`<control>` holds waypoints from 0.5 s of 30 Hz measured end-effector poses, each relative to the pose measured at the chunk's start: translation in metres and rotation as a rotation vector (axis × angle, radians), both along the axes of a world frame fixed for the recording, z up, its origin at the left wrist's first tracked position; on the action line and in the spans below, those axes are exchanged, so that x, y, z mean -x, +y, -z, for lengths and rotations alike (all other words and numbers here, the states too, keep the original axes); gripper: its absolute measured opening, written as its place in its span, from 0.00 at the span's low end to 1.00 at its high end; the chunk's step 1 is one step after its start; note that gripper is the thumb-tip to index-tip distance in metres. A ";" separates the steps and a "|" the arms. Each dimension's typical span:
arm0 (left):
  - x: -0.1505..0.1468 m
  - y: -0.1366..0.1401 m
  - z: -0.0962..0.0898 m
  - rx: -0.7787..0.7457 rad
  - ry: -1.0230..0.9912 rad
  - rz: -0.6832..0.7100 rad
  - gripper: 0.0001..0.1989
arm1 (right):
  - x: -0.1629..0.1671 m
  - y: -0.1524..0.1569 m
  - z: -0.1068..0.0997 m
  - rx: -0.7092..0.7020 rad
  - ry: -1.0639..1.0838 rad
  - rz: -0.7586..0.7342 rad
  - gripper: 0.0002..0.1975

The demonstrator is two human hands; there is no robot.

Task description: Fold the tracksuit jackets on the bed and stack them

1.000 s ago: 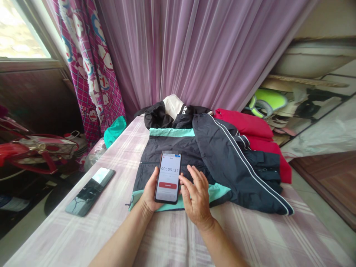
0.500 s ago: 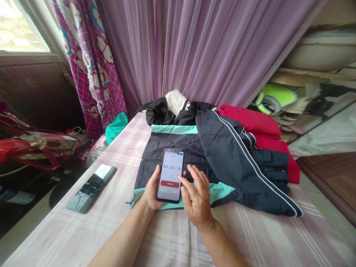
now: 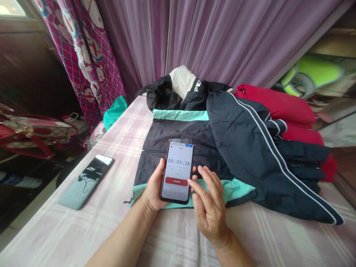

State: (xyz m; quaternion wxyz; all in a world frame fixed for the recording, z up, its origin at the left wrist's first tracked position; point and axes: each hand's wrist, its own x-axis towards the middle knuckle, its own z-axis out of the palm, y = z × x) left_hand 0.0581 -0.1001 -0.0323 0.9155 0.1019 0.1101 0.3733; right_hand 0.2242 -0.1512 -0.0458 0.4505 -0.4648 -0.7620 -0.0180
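My left hand (image 3: 154,185) is closed around a smartphone (image 3: 178,172), its fingertips showing at the phone's right edge. The lit screen reads 00:05:38 above a red button. My right hand (image 3: 210,207) hovers at the lower right of the phone with fingers apart, the index fingertip close to the red button; whether it touches the glass I cannot tell. Beneath the phone lies a dark navy jacket (image 3: 178,129) with turquoise bands, spread on the checked cloth. Its white-striped sleeve (image 3: 250,148) stretches to the right.
A second phone (image 3: 86,181) lies on the checked tablecloth (image 3: 125,137) at the left. Black-and-white clothing (image 3: 182,81) is heaped behind the jacket, beside folded red cloth (image 3: 275,104). A turquoise cloth (image 3: 115,113) hangs at the left edge. Purple curtains (image 3: 189,33) close off the back.
The view has shifted closer, so the jacket and sleeve look larger. My left hand still holds the phone, and my right index finger stays beside the screen. The displayed time is the same.
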 end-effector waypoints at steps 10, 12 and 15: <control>-0.001 0.000 -0.001 0.009 -0.021 0.039 0.41 | -0.001 -0.003 0.001 0.033 0.001 -0.017 0.20; -0.001 0.000 -0.001 0.007 -0.013 0.025 0.40 | -0.001 -0.003 0.001 0.033 0.002 -0.019 0.19; -0.001 0.000 -0.002 -0.003 0.005 0.021 0.40 | -0.002 -0.004 0.001 0.040 0.007 -0.020 0.19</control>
